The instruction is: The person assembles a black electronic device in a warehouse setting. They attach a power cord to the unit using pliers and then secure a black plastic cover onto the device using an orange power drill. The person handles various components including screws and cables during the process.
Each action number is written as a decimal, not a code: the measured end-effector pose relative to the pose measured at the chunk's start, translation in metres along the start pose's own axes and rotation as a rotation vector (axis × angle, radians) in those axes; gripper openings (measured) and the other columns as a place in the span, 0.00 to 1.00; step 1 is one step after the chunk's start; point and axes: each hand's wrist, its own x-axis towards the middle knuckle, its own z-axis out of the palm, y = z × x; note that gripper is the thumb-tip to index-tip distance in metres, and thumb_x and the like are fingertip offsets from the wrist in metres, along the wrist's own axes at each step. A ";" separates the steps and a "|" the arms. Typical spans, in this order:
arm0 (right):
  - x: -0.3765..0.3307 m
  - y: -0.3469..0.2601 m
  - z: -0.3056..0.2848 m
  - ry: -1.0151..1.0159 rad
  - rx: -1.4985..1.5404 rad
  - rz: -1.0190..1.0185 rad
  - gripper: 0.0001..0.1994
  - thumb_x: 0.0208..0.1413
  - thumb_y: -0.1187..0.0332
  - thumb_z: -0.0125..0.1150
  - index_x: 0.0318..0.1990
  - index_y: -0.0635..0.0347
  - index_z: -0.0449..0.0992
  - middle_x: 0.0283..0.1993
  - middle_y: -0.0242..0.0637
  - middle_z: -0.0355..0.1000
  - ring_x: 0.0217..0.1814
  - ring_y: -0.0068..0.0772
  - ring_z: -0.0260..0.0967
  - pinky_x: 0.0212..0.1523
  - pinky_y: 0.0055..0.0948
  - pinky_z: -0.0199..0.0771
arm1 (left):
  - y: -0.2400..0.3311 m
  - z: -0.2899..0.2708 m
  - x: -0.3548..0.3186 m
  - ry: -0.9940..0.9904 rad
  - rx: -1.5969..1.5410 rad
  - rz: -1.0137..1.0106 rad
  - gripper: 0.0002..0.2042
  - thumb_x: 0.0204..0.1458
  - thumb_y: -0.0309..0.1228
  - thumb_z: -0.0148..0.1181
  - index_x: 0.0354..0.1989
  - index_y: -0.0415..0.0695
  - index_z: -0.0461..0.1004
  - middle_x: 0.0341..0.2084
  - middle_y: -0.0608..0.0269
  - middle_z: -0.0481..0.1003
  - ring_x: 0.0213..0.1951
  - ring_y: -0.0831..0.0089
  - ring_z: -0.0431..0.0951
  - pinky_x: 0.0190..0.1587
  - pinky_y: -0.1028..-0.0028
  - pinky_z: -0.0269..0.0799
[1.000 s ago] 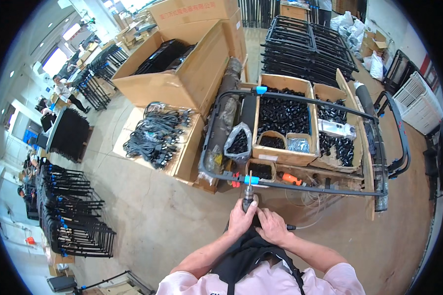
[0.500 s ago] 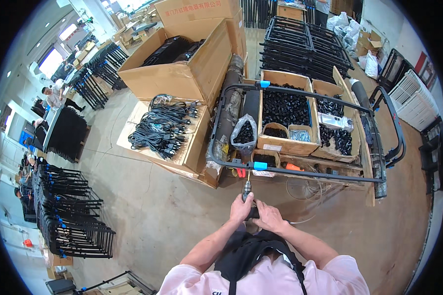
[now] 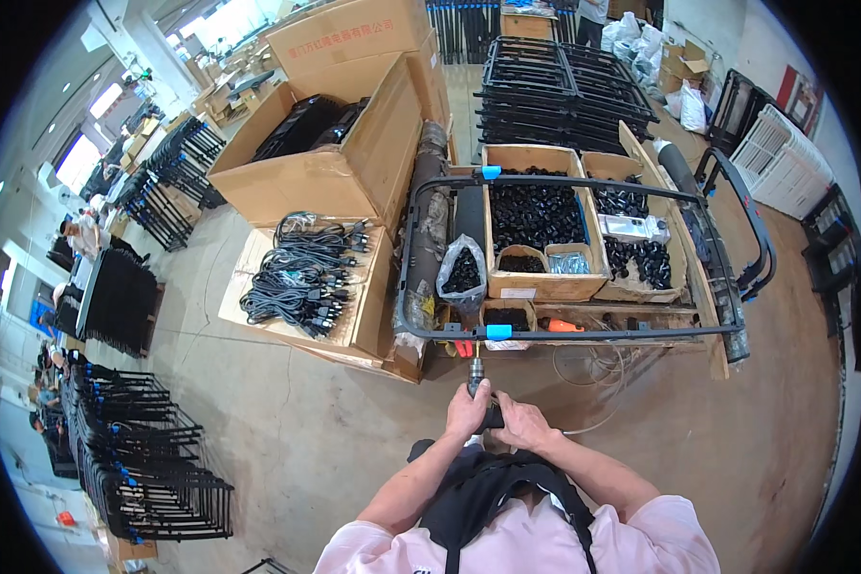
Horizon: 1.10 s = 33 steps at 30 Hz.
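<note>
Both my hands grip a dark power drill, held low in front of my body. My left hand wraps around its body just behind the metal chuck. My right hand is closed around the handle end, which the fingers partly hide. A thin bit points away from me at the near rail of a black metal frame, close to its left corner. Whether the tip is inside the rail cannot be made out. Blue wraps sit on the rails, and red handles show beside the bit.
Under the frame stand wooden bins of small black parts, a plastic bag of parts and an orange-handled tool. Left lies a bundle of black cables on a carton. A thin hose trails right; stacked frames stand left.
The drill's chuck has come a little closer to the near rail, and less of the bit shows. My view has shifted slightly; both hands keep their hold.
</note>
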 end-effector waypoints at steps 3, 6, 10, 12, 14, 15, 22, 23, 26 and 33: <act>0.002 0.001 -0.001 0.012 0.010 -0.020 0.45 0.49 0.57 0.74 0.70 0.72 0.59 0.57 0.65 0.77 0.56 0.64 0.79 0.57 0.52 0.80 | -0.009 0.002 0.007 0.014 0.003 0.012 0.26 0.67 0.56 0.59 0.39 0.38 0.76 0.30 0.57 0.79 0.35 0.65 0.78 0.42 0.61 0.74; 0.002 0.005 -0.003 0.019 0.011 -0.006 0.46 0.49 0.57 0.74 0.71 0.72 0.58 0.58 0.66 0.77 0.56 0.64 0.79 0.58 0.52 0.80 | 0.008 -0.001 0.006 -0.055 0.030 -0.035 0.31 0.65 0.60 0.56 0.46 0.37 0.77 0.40 0.40 0.83 0.48 0.42 0.84 0.53 0.51 0.76; 0.005 -0.001 -0.009 0.006 0.012 0.019 0.46 0.49 0.58 0.74 0.71 0.72 0.58 0.57 0.66 0.77 0.56 0.65 0.79 0.58 0.52 0.80 | 0.006 -0.002 0.010 -0.057 0.022 -0.038 0.31 0.66 0.59 0.56 0.47 0.36 0.77 0.41 0.39 0.83 0.49 0.41 0.83 0.53 0.51 0.76; 0.006 -0.001 -0.010 0.013 0.011 0.020 0.45 0.49 0.58 0.73 0.71 0.71 0.58 0.56 0.66 0.78 0.55 0.65 0.79 0.57 0.53 0.80 | 0.005 -0.002 0.012 -0.056 0.024 -0.034 0.31 0.66 0.59 0.56 0.49 0.36 0.76 0.41 0.38 0.83 0.49 0.41 0.83 0.53 0.50 0.76; 0.007 -0.004 -0.017 -0.011 0.015 0.028 0.40 0.49 0.59 0.73 0.67 0.68 0.62 0.55 0.63 0.77 0.56 0.64 0.78 0.57 0.53 0.79 | 0.008 -0.001 0.013 -0.040 0.043 -0.021 0.31 0.66 0.59 0.56 0.50 0.36 0.76 0.42 0.37 0.82 0.50 0.40 0.83 0.54 0.50 0.75; 0.007 -0.005 -0.018 -0.023 0.018 0.032 0.37 0.50 0.60 0.72 0.65 0.67 0.64 0.55 0.61 0.77 0.56 0.63 0.78 0.57 0.54 0.79 | 0.009 0.000 0.013 -0.032 0.053 -0.014 0.31 0.66 0.59 0.56 0.51 0.36 0.75 0.42 0.37 0.82 0.50 0.39 0.83 0.54 0.50 0.75; 0.005 -0.008 -0.003 0.102 0.010 -0.082 0.26 0.47 0.65 0.73 0.52 0.63 0.70 0.55 0.51 0.69 0.57 0.61 0.74 0.56 0.55 0.78 | 0.003 0.003 0.012 0.006 0.038 -0.002 0.32 0.66 0.59 0.56 0.52 0.35 0.75 0.42 0.36 0.82 0.49 0.39 0.83 0.53 0.50 0.76; 0.004 -0.007 -0.002 0.101 0.019 -0.074 0.27 0.46 0.65 0.74 0.53 0.63 0.70 0.55 0.51 0.69 0.57 0.61 0.74 0.56 0.56 0.78 | 0.005 0.002 0.010 -0.003 0.035 -0.005 0.32 0.66 0.59 0.56 0.52 0.35 0.75 0.42 0.36 0.82 0.49 0.39 0.83 0.53 0.50 0.76; 0.002 -0.006 0.001 0.108 0.042 -0.073 0.26 0.46 0.66 0.73 0.52 0.63 0.70 0.55 0.52 0.69 0.57 0.62 0.74 0.55 0.56 0.78 | 0.002 0.002 0.009 -0.018 0.044 -0.011 0.31 0.67 0.58 0.57 0.50 0.34 0.76 0.41 0.37 0.82 0.48 0.41 0.83 0.52 0.51 0.76; -0.006 -0.006 0.005 0.132 0.056 -0.089 0.24 0.47 0.68 0.71 0.51 0.63 0.69 0.53 0.52 0.69 0.56 0.62 0.75 0.54 0.57 0.78 | 0.007 0.001 -0.002 -0.025 0.027 -0.023 0.30 0.67 0.58 0.56 0.48 0.34 0.77 0.41 0.38 0.83 0.47 0.43 0.84 0.52 0.52 0.76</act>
